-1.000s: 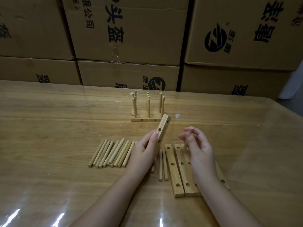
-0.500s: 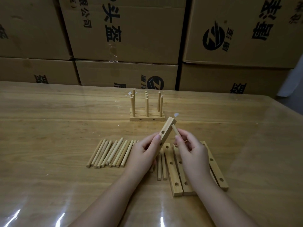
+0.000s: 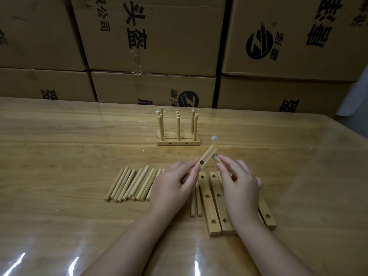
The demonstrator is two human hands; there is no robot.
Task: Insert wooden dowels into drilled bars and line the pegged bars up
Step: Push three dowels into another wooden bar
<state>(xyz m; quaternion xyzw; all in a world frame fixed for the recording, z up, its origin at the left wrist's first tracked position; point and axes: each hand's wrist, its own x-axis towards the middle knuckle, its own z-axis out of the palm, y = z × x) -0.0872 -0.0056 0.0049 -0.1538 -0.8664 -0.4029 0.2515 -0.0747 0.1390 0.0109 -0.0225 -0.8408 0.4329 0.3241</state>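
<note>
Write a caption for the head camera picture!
Left hand holds a drilled bar; right hand pushes in a dowel.

Two bare forearms — no sleeves, no gloves.

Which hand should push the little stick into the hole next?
The right hand, probably. It already pinches the stick with its tip against the raised bar, while the left hand is busy holding that bar up off the table.
</note>
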